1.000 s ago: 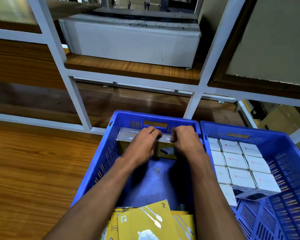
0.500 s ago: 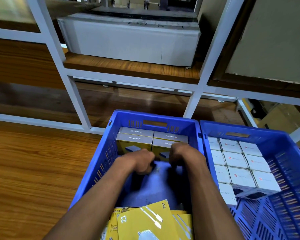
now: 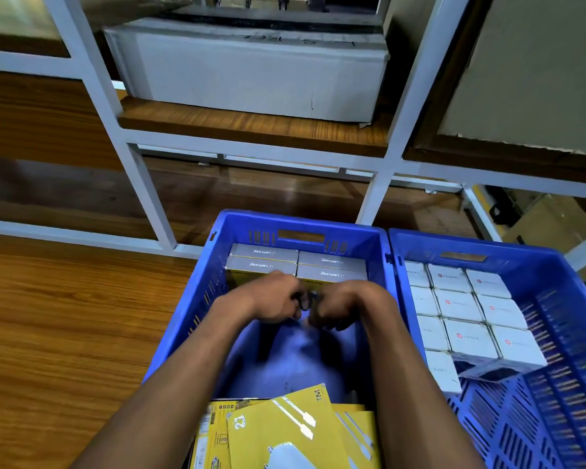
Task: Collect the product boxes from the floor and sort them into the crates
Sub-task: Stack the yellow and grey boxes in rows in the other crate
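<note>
Two blue crates stand side by side on the floor. The left crate (image 3: 197, 299) holds several grey-topped yellow boxes (image 3: 330, 262) packed against its far wall, and flat yellow boxes (image 3: 285, 428) lie at its near end. The right crate (image 3: 471, 247) holds several white boxes (image 3: 460, 304) in rows. My left hand (image 3: 271, 301) and my right hand (image 3: 345, 304) are inside the left crate, just in front of the grey-topped boxes. They touch each other, fingers curled under. I see nothing held in them; the fingertips are hidden.
A white metal rack (image 3: 142, 184) with wooden shelves rises right behind the crates. A large white carton (image 3: 251, 69) sits on its shelf. Wooden floor (image 3: 65, 333) stretches to the left. A brown cardboard box (image 3: 548, 218) lies at the far right under the rack.
Both hands came off the tops of the grey-topped boxes, drew back toward me and down into the crate, and now meet with curled fingers. The boxes stay in place.
</note>
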### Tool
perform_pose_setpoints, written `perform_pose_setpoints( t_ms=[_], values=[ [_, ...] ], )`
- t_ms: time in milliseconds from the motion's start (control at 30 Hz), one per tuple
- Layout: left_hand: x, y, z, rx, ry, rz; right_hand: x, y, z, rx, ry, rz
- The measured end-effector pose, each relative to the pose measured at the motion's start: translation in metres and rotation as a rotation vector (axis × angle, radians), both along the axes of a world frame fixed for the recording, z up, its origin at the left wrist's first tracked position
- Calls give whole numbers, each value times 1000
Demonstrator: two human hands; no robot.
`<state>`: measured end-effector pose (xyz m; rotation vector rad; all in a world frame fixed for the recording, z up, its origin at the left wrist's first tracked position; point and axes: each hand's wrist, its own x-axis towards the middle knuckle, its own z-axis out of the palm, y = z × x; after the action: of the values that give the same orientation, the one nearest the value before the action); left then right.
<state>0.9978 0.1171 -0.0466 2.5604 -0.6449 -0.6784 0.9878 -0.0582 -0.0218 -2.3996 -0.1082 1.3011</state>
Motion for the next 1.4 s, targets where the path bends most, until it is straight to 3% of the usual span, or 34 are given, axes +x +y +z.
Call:
perform_pose_setpoints(
  t_ms=[100, 233, 467, 867, 1167, 1400],
  values=[
    [6, 1, 6, -103, -123, 100, -5, 13, 11, 263, 101, -28],
    [11, 7, 14, -242, -185, 197, -18, 23, 33, 436, 178, 120],
    [14, 9, 12, -311, -168, 224, -38, 42, 57, 412, 263, 304],
    [12, 8, 12, -311, -110, 251, -50, 64, 61, 248, 225, 394],
    [9, 9, 14, -333, -105, 246, -43, 43, 68, 415, 243, 362],
    [11, 12, 15, -352, -134, 262, -27, 19, 46, 662, 277, 159]
  ],
)
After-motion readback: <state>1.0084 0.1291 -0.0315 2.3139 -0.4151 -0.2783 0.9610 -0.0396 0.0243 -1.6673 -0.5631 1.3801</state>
